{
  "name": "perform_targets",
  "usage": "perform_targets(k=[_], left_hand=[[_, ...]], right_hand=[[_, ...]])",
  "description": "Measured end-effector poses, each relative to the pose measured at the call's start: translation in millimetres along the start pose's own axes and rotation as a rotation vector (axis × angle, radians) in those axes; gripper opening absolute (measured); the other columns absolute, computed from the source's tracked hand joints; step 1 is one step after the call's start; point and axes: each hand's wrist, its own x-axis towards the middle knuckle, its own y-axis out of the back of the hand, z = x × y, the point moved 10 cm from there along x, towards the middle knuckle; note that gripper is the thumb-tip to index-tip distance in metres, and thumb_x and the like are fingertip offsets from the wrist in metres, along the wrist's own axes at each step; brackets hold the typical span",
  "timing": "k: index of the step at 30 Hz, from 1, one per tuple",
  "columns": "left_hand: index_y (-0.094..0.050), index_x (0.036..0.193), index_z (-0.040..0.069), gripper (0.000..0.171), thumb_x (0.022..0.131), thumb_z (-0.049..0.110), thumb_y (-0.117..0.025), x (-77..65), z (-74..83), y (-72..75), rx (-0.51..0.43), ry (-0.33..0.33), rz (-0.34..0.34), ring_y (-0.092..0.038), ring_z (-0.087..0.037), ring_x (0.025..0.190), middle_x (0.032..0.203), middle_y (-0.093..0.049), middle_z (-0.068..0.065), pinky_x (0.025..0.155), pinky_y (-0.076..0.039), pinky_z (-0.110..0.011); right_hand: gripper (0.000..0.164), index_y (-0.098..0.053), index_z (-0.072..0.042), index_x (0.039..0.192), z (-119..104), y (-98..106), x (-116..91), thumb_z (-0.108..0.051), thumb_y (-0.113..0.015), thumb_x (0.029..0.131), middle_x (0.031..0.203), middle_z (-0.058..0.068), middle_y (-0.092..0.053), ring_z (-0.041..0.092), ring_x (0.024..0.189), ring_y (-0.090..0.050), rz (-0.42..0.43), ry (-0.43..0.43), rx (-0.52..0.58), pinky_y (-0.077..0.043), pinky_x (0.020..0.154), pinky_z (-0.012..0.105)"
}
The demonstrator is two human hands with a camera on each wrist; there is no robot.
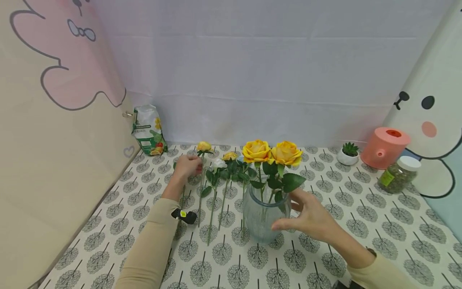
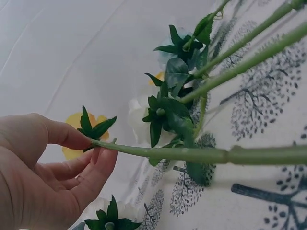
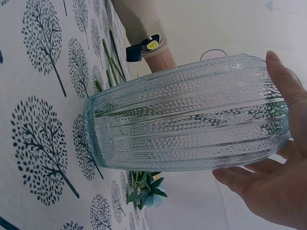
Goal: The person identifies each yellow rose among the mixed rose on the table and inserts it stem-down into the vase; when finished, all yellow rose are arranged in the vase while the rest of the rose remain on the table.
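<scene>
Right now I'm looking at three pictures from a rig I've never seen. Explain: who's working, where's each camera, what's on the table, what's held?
No robot here: a person works with bare hands. The wide picture comes from a head camera looking forward and down; the other two come from cameras on the left and right wrists.

The left hand pinches the stem of a yellow flower. The right hand grips a clear glass vase holding two yellow roses.

More flowers lie on the tree-print cloth. Farther back are a printed bag, a small potted plant, a pink can and a white-lidded jar.
</scene>
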Motion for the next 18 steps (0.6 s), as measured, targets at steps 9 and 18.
perform_targets(k=[9,18], left_hand=[[-0.052,0.141,-0.002,0.047,0.104,0.026,-0.057,-2.1,0.7,-3.6,-0.073,0.02,-0.05,-0.061,-0.03,0.11,0.133,-0.054,-0.026,0.092,-0.056,-0.037],[-0.051,0.145,0.008,0.048,0.103,0.028,-0.06,-4.8,8.3,-3.9,-0.074,-0.013,-0.104,-0.06,-0.032,0.111,0.14,-0.05,-0.022,0.09,-0.057,-0.038]], right_hand=[[0.096,-0.042,-0.004,0.15,1.1,-0.3,-0.2,-0.013,-0.092,0.069,0.142,0.017,-0.054,0.037,0.125,-0.056,0.002,-0.012,0.004,-0.049,0.099,0.044],[0.096,-0.042,-0.002,0.149,0.7,-0.1,0.2,-0.013,-0.092,0.069,0.141,0.018,-0.054,0.041,0.123,-0.056,0.001,-0.01,0.0,-0.049,0.099,0.044]])
